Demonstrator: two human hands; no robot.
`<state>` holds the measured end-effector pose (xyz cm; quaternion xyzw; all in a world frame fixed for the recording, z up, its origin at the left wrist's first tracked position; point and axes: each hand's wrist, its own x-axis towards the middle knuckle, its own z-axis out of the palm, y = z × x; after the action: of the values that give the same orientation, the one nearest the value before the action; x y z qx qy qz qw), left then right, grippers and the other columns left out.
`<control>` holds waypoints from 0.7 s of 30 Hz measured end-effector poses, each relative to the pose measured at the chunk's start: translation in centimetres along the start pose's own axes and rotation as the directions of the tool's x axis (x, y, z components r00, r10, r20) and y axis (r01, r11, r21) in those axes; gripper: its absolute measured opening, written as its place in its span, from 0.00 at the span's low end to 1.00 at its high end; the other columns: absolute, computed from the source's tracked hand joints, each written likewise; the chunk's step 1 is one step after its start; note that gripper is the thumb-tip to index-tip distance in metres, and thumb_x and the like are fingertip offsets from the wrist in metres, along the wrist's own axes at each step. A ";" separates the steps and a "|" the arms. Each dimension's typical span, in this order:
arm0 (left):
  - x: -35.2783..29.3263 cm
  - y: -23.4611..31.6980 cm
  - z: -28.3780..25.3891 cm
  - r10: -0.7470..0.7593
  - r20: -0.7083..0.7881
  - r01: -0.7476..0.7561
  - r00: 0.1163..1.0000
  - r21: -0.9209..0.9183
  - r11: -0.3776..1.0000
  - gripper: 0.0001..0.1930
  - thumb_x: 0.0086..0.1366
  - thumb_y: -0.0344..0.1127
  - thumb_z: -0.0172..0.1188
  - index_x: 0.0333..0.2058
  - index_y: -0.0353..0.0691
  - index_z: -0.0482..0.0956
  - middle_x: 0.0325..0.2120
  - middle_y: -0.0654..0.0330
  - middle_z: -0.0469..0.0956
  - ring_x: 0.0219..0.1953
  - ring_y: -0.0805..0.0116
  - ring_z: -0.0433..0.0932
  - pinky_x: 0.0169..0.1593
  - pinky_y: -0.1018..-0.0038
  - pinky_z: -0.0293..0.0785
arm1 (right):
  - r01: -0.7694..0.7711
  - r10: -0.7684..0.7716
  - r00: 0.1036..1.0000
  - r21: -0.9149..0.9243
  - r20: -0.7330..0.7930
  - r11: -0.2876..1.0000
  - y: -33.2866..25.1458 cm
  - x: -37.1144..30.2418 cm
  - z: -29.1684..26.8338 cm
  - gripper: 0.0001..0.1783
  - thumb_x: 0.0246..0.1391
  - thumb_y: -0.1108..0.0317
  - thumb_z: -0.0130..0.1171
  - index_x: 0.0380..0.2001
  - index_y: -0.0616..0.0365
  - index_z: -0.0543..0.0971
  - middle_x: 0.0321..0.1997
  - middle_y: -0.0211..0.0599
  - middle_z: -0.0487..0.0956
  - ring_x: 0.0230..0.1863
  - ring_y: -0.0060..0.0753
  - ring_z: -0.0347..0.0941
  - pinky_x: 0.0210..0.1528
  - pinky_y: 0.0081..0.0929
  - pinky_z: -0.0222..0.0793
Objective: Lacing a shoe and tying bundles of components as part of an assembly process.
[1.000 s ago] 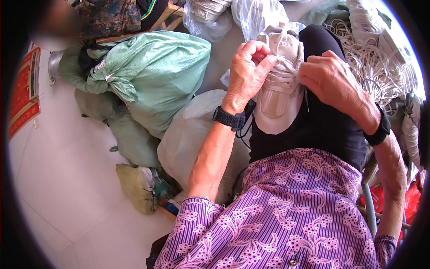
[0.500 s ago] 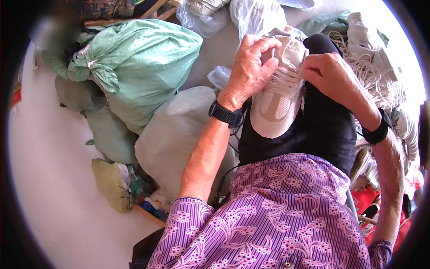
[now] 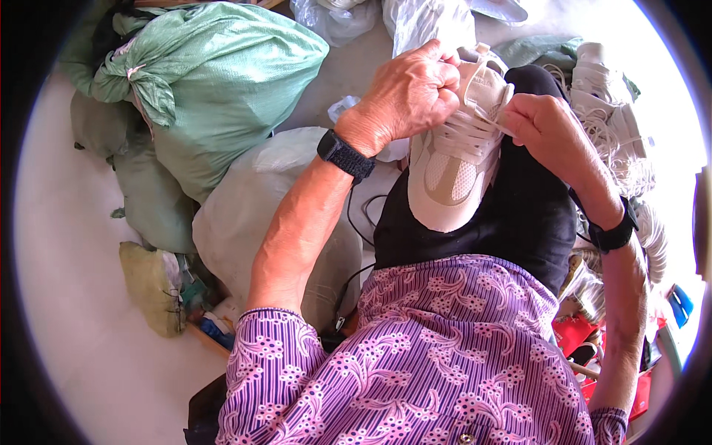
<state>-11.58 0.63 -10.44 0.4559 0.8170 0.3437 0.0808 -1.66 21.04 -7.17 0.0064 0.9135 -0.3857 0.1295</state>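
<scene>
Cream mesh and pale synthetic panels make up the low lace-up shoe (image 3: 449, 178), which lies on the wearer's black-trousered lap (image 3: 475, 245), between one and two o'clock from the middle of the view, its toe toward six o'clock. The left forearm slants up toward one o'clock, a black fabric wristband (image 3: 345, 154) round its wrist. The left hand (image 3: 415, 93) is at the shoe's ten-to-eleven o'clock side, back upward, fingers curled in together beside the ankle opening; whether a lace is inside them I cannot tell. The right forearm rises and bends toward eleven o'clock. The right hand (image 3: 540, 132), at the shoe's three o'clock side, has thumb and forefinger pinched together on the flat cream shoelace (image 3: 486, 119). A knotted pale-green woven sack (image 3: 237, 81) is between ten and eleven o'clock of the view, and a heap of loose white laces (image 3: 604, 137) lies toward two.
</scene>
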 end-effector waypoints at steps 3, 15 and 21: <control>-0.1 0.2 -0.5 -0.013 0.024 0.014 1.000 -0.005 1.000 0.06 0.52 0.33 0.55 0.24 0.38 0.78 0.40 0.57 0.74 0.38 0.60 0.76 0.43 0.69 0.72 | -0.031 0.031 0.999 -0.022 0.018 0.999 -0.7 -0.3 -0.2 0.11 0.47 0.65 0.55 0.24 0.64 0.78 0.20 0.48 0.75 0.24 0.47 0.75 0.29 0.35 0.69; 0.6 1.6 -1.1 0.032 0.159 -0.041 0.987 0.054 0.998 0.05 0.51 0.34 0.61 0.25 0.39 0.80 0.42 0.57 0.72 0.39 0.60 0.76 0.44 0.70 0.72 | -0.008 0.012 1.000 -0.146 0.025 0.989 -0.7 -0.9 -0.2 0.07 0.40 0.67 0.60 0.21 0.61 0.78 0.19 0.45 0.75 0.24 0.46 0.75 0.29 0.34 0.69; 0.5 1.8 -0.5 0.013 0.172 -0.016 0.985 0.018 1.000 0.06 0.51 0.34 0.61 0.24 0.39 0.80 0.41 0.56 0.72 0.40 0.60 0.76 0.45 0.69 0.71 | 0.067 -0.067 0.995 0.002 -0.080 0.998 -0.1 -0.9 0.2 0.07 0.41 0.69 0.60 0.22 0.62 0.76 0.22 0.44 0.76 0.26 0.44 0.76 0.31 0.34 0.69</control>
<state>-10.87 1.44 -8.88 0.4907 0.8068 0.2957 0.1443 -0.75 20.90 -6.98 -0.0086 0.9168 -0.3912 0.0801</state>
